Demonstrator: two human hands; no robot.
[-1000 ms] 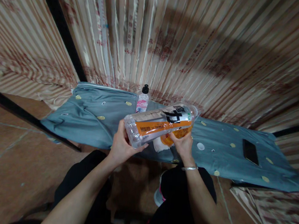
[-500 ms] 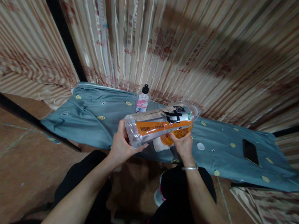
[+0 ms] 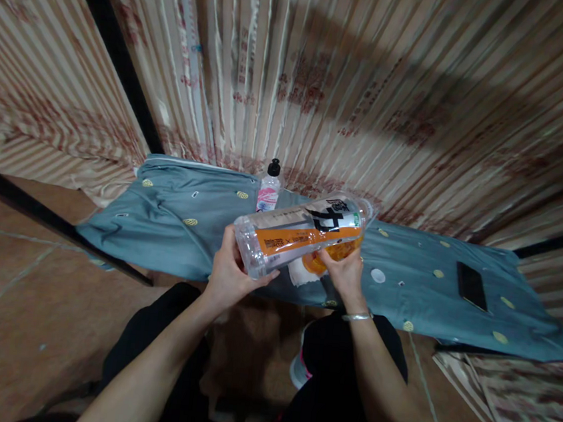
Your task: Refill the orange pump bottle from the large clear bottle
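A large clear plastic bottle (image 3: 304, 233) with an orange and white label lies tilted in the air, its base toward me and its neck pointing away to the right. My left hand (image 3: 229, 272) is wrapped round the base end. My right hand (image 3: 344, 271) grips the underside of the bottle near the label, with a white crumpled cloth or tissue (image 3: 301, 273) just below it. A silver bracelet sits on my right wrist. Both hands hover over the near edge of a table under a grey-blue cloth (image 3: 180, 220).
A small bottle with a black cap and pink label (image 3: 269, 188) stands at the back of the table. A white bottle cap (image 3: 378, 275) and a dark phone (image 3: 471, 285) lie to the right. Striped curtains hang behind; brown floor tiles lie to the left.
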